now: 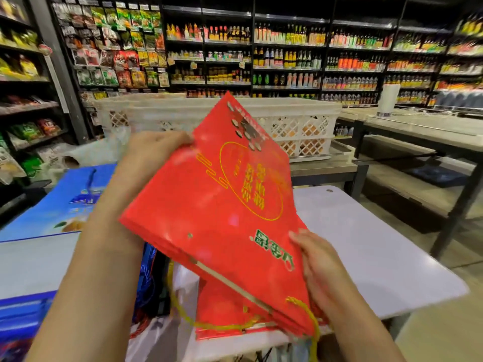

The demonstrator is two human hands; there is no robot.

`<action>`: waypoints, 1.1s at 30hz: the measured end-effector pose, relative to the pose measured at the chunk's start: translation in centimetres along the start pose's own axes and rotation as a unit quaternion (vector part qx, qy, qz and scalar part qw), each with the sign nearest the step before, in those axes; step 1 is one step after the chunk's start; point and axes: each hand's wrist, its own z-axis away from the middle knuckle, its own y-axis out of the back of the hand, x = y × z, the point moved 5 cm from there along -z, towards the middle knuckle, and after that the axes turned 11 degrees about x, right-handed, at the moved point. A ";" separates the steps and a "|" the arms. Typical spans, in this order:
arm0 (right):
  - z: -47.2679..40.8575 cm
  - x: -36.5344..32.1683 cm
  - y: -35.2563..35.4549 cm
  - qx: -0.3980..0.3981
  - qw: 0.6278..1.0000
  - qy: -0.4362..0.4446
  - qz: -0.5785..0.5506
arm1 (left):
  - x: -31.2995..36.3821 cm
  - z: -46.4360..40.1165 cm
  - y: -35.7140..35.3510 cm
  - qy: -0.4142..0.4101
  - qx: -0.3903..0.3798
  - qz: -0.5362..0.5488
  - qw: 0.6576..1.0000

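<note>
A stack of flat red gift bags [209, 205] with gold print and yellow cord handles is held tilted in front of me, above a white table [379, 257]. My left hand [154, 150] grips the stack's far upper edge, fingers curled over it. My right hand [316, 254] holds the near right edge, thumb on the printed face. More red bags [222, 309] lie flat on the table under the held stack.
Blue gift boxes [60, 205] sit at the left. A white lattice crate [300, 124] stands behind the bags. Shelves of bottles [287, 56] and snack packets [117, 48] line the back. A grey counter [431, 131] with a white roll [388, 97] stands at the right.
</note>
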 end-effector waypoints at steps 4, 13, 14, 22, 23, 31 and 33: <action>-0.9 -2.9 3.0 0.038 0.997 0.031 0.055 | -4.2 3.9 -2.8 0.101 -0.068 0.208 0.970; -3.6 -3.8 4.8 0.022 0.978 0.055 0.199 | -13.9 6.7 -5.8 0.087 -0.006 0.093 0.992; -3.9 -3.4 4.6 0.021 0.977 0.056 0.207 | -14.6 6.8 -5.9 0.066 0.000 0.053 0.996; -5.0 -0.6 4.6 0.038 0.969 0.035 0.243 | -15.6 7.4 -5.7 -0.056 0.041 -0.225 0.972; -5.1 -0.4 4.7 0.040 0.969 0.032 0.242 | -15.0 7.7 -5.5 -0.086 0.050 -0.269 0.958; -5.8 -0.2 4.7 0.037 0.977 -0.007 0.211 | -5.2 18.6 -11.8 -0.343 -0.298 -0.118 0.883; -5.8 -0.5 4.6 0.025 0.975 -0.022 0.221 | -5.0 20.8 -14.1 -0.391 -0.335 -0.135 0.847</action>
